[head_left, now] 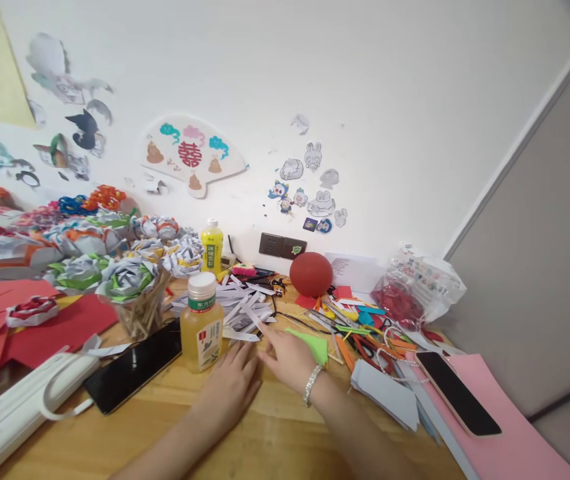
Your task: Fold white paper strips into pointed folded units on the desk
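My left hand (232, 380) lies flat on the wooden table, fingers stretched forward, just right of a bottle of yellow drink (202, 327) with a white cap. Beside it, my right hand (289, 357) wears a bracelet and reaches its index finger to a white paper strip (251, 316) at the edge of the pile. Thumb and index finger are apart, and the fingertip seems to touch the strip. More white paper strips (237, 293) lie heaped beyond both hands. A bright green paper (315, 347) sits just past my right hand.
Left are folded-paper flowers (127, 277) in a cup, red paper sheets (65, 333), a black phone (135, 367) and a white power strip (19, 400). Right are a red balloon (311, 274), scissors (365, 347), white paper slips (385, 393) and another phone (457, 393) on pink paper.
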A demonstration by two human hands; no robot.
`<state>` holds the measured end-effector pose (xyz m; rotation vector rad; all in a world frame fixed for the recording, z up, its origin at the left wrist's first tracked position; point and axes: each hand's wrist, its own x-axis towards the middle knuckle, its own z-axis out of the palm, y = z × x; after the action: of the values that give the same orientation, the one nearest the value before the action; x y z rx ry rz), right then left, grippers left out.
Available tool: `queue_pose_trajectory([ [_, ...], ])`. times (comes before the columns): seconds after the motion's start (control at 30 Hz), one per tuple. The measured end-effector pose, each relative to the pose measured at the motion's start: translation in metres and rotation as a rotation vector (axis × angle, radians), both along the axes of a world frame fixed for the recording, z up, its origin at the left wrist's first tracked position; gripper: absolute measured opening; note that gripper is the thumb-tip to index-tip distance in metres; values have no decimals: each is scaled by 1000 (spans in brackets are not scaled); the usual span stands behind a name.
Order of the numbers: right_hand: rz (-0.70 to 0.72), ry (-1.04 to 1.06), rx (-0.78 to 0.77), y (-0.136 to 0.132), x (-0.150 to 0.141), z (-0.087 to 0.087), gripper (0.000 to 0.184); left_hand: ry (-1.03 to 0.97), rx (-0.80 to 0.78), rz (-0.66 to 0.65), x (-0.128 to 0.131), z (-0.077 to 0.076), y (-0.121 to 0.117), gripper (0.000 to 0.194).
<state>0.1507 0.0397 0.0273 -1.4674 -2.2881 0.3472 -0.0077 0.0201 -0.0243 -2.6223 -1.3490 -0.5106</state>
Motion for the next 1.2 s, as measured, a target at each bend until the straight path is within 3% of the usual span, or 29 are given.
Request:
queue_pose_trajectory([
  [0.13,-91,-39,87,-22,36,-2,37,0,13,-10,1,-1,-1,28],
  [0.23,-232,-138,130,-37,76,-2,38,-20,11,-10,1,-5,0,31],
  [0.37,-436,-368,59,-59,127,-7,46,-11,19,-37,0,-7,1,32],
  [0.5,-507,-455,1,-81,157,-18,31,22,27,-47,1,-4,1,31],
  [0.83,-473,-231,-11,-95,173,-33,28,44,16,-68,1,-6,6,32],
  [1.2,-560,-244,113,-99,169,-35,25,-1,37,-86,-1,-13,8,34],
])
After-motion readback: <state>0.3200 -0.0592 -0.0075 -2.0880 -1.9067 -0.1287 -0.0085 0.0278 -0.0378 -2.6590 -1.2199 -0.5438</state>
